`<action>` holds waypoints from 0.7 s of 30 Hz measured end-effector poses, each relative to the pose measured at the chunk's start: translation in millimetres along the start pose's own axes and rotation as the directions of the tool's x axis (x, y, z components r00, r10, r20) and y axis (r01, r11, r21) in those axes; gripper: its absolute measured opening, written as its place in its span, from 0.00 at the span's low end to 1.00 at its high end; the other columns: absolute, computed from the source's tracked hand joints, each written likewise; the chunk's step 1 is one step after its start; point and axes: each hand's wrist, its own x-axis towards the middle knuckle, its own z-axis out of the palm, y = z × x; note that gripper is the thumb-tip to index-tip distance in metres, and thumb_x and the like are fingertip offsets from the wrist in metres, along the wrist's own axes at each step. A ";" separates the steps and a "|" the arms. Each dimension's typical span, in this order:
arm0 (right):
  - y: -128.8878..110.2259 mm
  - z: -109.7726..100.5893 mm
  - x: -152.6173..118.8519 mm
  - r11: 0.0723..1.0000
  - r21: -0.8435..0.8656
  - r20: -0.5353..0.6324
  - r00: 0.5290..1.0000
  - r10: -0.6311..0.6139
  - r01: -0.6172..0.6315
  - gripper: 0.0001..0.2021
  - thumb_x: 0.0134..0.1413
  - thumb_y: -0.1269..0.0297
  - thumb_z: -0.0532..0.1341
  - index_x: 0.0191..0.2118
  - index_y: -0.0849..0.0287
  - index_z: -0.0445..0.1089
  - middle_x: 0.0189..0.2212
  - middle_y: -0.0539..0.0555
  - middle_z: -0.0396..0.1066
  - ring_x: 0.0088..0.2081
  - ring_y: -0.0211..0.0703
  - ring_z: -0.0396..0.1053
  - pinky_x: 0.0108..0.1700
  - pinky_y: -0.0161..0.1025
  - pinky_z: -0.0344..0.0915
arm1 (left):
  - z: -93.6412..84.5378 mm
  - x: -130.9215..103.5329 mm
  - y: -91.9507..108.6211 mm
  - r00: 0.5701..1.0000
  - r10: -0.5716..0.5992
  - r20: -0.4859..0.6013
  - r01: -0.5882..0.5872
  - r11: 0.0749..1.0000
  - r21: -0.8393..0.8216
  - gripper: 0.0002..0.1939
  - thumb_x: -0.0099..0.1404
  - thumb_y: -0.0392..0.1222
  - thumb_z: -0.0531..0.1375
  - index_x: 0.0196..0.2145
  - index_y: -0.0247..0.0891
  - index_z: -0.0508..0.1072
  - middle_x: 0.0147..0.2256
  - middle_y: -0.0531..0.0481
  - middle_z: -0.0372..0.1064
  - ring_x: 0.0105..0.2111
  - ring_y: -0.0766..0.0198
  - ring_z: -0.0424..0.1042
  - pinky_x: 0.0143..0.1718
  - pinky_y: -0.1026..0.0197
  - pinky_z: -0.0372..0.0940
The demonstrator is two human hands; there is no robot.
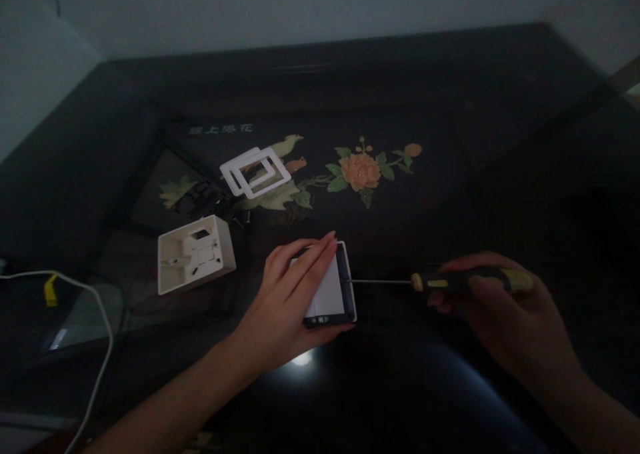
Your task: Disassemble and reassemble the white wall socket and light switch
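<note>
My left hand (293, 294) is wrapped over a wall switch (327, 291) with a pale face and a dark inner edge inside a white rim, its fingers across the top and the thumb along the near side. Part of the switch is hidden under those fingers. In my right hand (500, 314) is a screwdriver (450, 282) with a black and yellow handle, lying level and pointing left. Its thin metal shaft reaches the dark strip at the switch's right edge, and the tip seems to touch there.
A white wall-mount box (227, 247) lies left of my left hand. Beyond it are two overlapping white frames (279, 186), a few screws (248, 219) and a black frame-like part (200, 199). A white cable (103, 301) with a yellow tag (51, 290) runs along the left of the dark, flower-patterned table (400, 234).
</note>
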 end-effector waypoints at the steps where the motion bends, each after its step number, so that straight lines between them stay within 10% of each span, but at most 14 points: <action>1: 0.5 -1.6 -0.1 1.000 -0.027 -0.002 1.000 -0.005 0.004 0.10 0.48 0.54 0.72 0.34 0.51 0.79 0.24 0.52 0.80 0.23 0.40 0.78 0.26 0.30 0.75 | 0.6 0.0 -0.3 1.000 -0.011 0.023 0.011 1.000 -0.003 0.45 0.64 0.53 0.64 0.69 0.31 0.48 0.64 0.32 0.58 0.60 0.44 0.57 0.59 0.42 0.58; 21: -14.5 -19.4 18.6 0.971 -0.239 0.206 0.976 0.067 -0.016 0.06 0.51 0.64 0.71 0.37 0.51 0.79 0.28 0.51 0.82 0.30 0.40 0.81 0.34 0.25 0.75 | -0.6 1.2 1.4 0.985 -0.074 0.155 0.067 0.997 0.046 0.46 0.63 0.50 0.65 0.69 0.33 0.46 0.66 0.34 0.55 0.60 0.41 0.56 0.58 0.37 0.58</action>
